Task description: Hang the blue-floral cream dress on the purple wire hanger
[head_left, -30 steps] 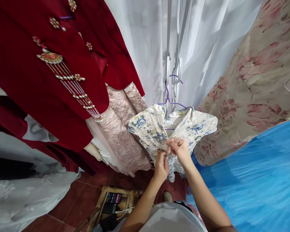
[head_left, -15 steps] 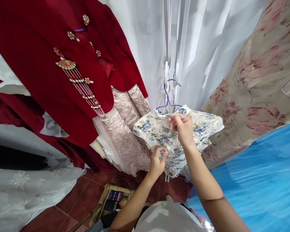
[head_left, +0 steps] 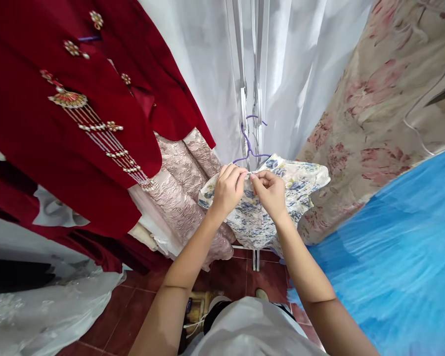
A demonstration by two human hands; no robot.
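A white garment (head_left: 259, 217) with blue and yellow flowers hangs in front of me on a purple hanger (head_left: 249, 143). Both my hands are at its neckline, thumbs and fingers pinched close together. My left hand (head_left: 228, 190) grips the neckline edge on its left side. Just beside it, my right hand (head_left: 270, 193) pinches the same edge near the middle. A small light bit of the edge shows between the fingertips; whether it is a fastening I cannot tell.
A red jacket (head_left: 107, 118) with a beaded tassel brooch (head_left: 100, 133) and a pink brocade skirt (head_left: 174, 173) hang on the left. To the right are a beige floral cloth (head_left: 356, 128) and blue tulle (head_left: 389, 247). White drapes (head_left: 200, 64) and a white stand (head_left: 241, 54) are behind.
My left hand has risen from the garment's front to the neckline. My right hand has shifted slightly left, and the two hands now meet there. The view has moved a little.
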